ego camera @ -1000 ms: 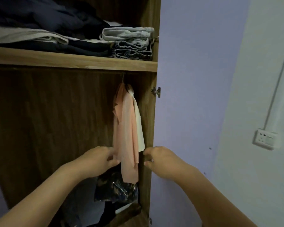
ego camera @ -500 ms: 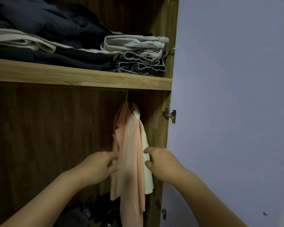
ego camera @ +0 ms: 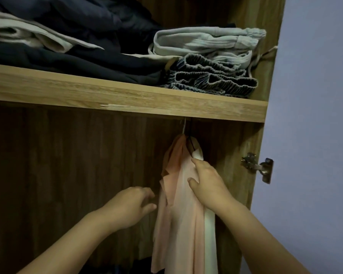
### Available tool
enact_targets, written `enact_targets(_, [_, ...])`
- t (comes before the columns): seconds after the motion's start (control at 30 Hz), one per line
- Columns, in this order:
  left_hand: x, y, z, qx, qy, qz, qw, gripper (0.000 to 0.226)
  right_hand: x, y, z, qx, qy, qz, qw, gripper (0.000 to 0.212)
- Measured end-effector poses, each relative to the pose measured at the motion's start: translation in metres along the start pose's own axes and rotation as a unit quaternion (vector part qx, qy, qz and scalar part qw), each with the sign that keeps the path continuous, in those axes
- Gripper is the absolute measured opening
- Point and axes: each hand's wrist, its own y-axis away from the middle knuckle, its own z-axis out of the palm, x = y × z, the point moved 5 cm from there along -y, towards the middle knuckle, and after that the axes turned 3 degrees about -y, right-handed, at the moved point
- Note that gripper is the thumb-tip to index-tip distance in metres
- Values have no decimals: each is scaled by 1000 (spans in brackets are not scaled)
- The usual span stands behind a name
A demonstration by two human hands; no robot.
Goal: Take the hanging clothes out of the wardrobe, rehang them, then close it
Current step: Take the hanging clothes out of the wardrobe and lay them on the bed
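A peach shirt (ego camera: 184, 224) hangs on a hanger hook (ego camera: 184, 126) under the wardrobe shelf (ego camera: 127, 97). A white garment (ego camera: 210, 234) hangs just right of it on a dark hanger (ego camera: 191, 147). My right hand (ego camera: 208, 186) lies on the upper part of both garments, with the fingers pointing up toward the hangers and the thumb spread over the peach cloth. My left hand (ego camera: 131, 206) hovers at the peach shirt's left edge, its fingers loosely curled and holding nothing that I can see.
Folded dark clothes (ego camera: 77, 56), a pale grey bundle (ego camera: 206, 42) and ruffled grey cloth (ego camera: 208, 80) fill the shelf above. The wardrobe's right side panel carries a metal hinge (ego camera: 257, 167). A lilac wall (ego camera: 315, 135) stands to the right. The bottom of the wardrobe is dark.
The view has tilted up and moved closer. My right hand has slid up the garments toward the hangers. My left hand has come off the peach shirt's edge.
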Motion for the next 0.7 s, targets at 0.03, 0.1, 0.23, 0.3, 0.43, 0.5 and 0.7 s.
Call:
enact_targets(0.03, [-7, -7, -1, 3, -2, -2, 1000, 42, 2, -11, 5, 1, 2, 5, 1000, 61])
enact_targets(0.1, [-23, -21, -2, 9, -3, -3, 1000, 42, 7, -32, 18, 2, 10, 22, 1000, 60])
enact_targets(0.23, [-57, -47, -3, -10, 7, 4, 1000, 42, 10, -64, 39, 9, 5, 91, 996, 46])
enact_targets(0.3, [-75, -60, -5, -14, 0, 8, 1000, 42, 7, -76, 50, -2, -11, 123, 992, 37])
enact_targets(0.43, [-111, -81, -7, -10, 24, 10, 1000, 39, 0, -97, 79, -2, -160, 203, 966, 18])
enact_targets(0.5, [-126, -89, -5, -17, 38, 11, 999, 38, -3, -103, 88, 18, -265, 236, 935, 36])
enact_targets(0.7, [-149, -106, 2, -22, 41, 25, 999, 37, -1, -99, 93, 67, -441, 240, 862, 52])
